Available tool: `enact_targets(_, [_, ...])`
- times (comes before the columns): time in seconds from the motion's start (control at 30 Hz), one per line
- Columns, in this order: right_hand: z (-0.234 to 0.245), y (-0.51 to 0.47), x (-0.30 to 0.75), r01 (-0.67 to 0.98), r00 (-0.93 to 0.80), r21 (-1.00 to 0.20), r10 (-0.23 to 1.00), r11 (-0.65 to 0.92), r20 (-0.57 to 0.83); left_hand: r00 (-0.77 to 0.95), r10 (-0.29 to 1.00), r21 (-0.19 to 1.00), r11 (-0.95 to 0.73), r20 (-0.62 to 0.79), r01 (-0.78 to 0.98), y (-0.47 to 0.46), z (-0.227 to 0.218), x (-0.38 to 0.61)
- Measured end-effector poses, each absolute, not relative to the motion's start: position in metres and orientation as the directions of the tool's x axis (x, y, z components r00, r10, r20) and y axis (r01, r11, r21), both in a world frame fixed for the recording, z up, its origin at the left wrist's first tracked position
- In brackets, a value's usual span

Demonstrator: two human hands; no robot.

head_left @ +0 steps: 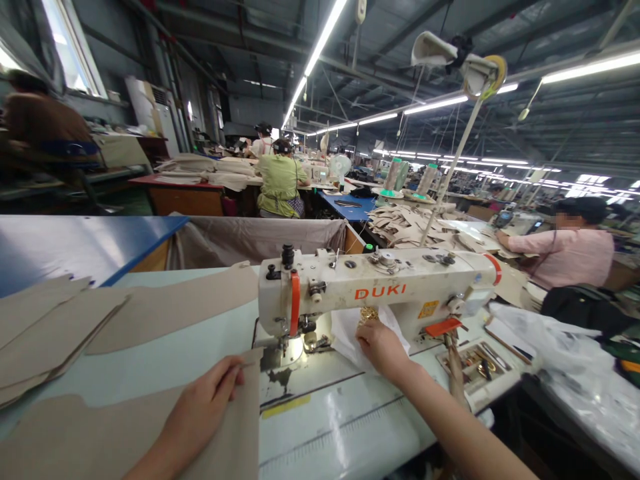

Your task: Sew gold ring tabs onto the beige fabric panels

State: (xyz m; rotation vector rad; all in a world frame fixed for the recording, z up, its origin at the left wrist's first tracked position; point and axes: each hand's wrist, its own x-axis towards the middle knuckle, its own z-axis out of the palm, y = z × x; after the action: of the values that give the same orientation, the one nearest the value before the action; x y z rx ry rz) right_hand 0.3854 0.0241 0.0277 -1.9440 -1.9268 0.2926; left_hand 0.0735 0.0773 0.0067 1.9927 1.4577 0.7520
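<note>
A beige fabric piece (240, 433) lies on the pale table at the near left. My left hand (213, 387) is closed on its upper right edge, thumb on top. My right hand (383, 348) reaches under the arm of a white sewing machine (340, 287), over an open white plastic bag (345, 337). Small gold-coloured metal parts (369, 313) show in the bag just beyond the fingers. Those fingers are curled together in a pinch; whatever sits between them is hidden. The lit needle area (291, 350) lies between my two hands.
Stacked beige cut pieces (50, 333) lie at left, with another long piece (185, 307) behind. A tray of small tools (480, 363) and a clear plastic bag (575, 360) are at right. A co-worker in pink (575, 253) sits at right; another in green (281, 180) sits ahead.
</note>
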Motion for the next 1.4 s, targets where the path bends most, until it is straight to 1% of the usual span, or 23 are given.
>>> enact_targets(0.1, [0.026,0.019,0.385,0.779,0.109,-0.627,0.982,0.012,0.154,0.24,0.965,0.717,-0.242,0.107,0.654,0.075,0.01,0.075])
enact_targets(0.17, [0.026,0.013,0.382,0.654,0.128,-0.756,0.983,0.018,0.134,0.238,0.965,0.722,-0.244,0.113,0.647,0.074,0.012,0.076])
enact_targets(0.23, [0.026,0.007,0.375,0.525,0.126,-0.851,0.987,0.021,0.102,0.239,0.964,0.731,-0.247,0.118,0.636,0.073,0.013,0.076])
enact_targets(0.3, [0.028,0.0,0.364,0.41,0.112,-0.912,0.991,0.023,0.076,0.232,0.965,0.744,-0.241,0.119,0.623,0.07,0.013,0.076])
enact_targets(0.33, [0.029,-0.003,0.357,0.318,0.107,-0.948,0.993,0.012,0.049,0.228,0.966,0.753,-0.237,0.119,0.614,0.068,0.013,0.076])
enact_targets(0.4, [0.03,-0.008,0.342,0.055,0.089,-0.997,0.995,-0.051,-0.046,0.223,0.967,0.774,-0.233,0.122,0.589,0.062,0.013,0.075])
enact_targets(0.47, [0.03,-0.01,0.325,-0.188,0.043,-0.972,0.988,-0.14,-0.151,0.23,0.965,0.798,-0.234,0.123,0.555,0.054,0.013,0.074])
enact_targets(0.5, [0.028,-0.01,0.317,-0.242,0.019,-0.956,0.984,-0.167,-0.177,0.239,0.964,0.81,-0.231,0.117,0.538,0.049,0.012,0.074])
enact_targets(0.53, [0.025,-0.009,0.309,-0.233,0.002,-0.957,0.984,-0.17,-0.176,0.25,0.962,0.822,-0.228,0.108,0.522,0.043,0.012,0.074])
enact_targets(0.57, [0.021,-0.008,0.302,-0.19,-0.004,-0.97,0.988,-0.152,-0.154,0.265,0.959,0.832,-0.227,0.1,0.507,0.037,0.013,0.073])
enact_targets(0.6, [0.017,-0.006,0.295,-0.126,-0.004,-0.985,0.993,-0.117,-0.117,0.287,0.953,0.838,-0.231,0.093,0.495,0.03,0.014,0.074])
enact_targets(0.67, [0.009,-0.003,0.281,0.059,0.002,-0.998,1.0,-0.019,-0.019,0.333,0.938,0.84,-0.254,0.093,0.48,0.018,0.018,0.076])
enact_targets(0.77, [0.004,0.0,0.263,0.36,-0.035,-0.926,0.993,0.117,0.112,0.369,0.921,0.835,-0.296,0.121,0.465,0.005,0.024,0.081])
enact_targets(0.83, [0.006,0.0,0.253,0.47,-0.084,-0.864,0.984,0.18,0.159,0.355,0.926,0.843,-0.292,0.129,0.453,0.002,0.026,0.084])
enact_targets(0.9, [0.011,-0.001,0.246,0.497,-0.108,-0.84,0.976,0.216,0.187,0.337,0.934,0.861,-0.267,0.12,0.433,0.002,0.024,0.085])
enact_targets(1.0, [0.015,-0.002,0.241,0.48,-0.092,-0.847,0.973,0.23,0.212,0.328,0.939,0.883,-0.237,0.102,0.406,0.003,0.019,0.085])
enact_targets(1.13, [0.013,-0.002,0.24,0.461,-0.06,-0.854,0.969,0.24,0.24,0.327,0.941,0.873,-0.23,0.086,0.43,0.004,0.014,0.082])
enact_targets(1.4, [0.013,-0.002,0.237,0.463,-0.053,-0.798,0.911,0.386,0.409,0.287,0.953,0.877,-0.216,0.095,0.429,0.006,0.013,0.076])
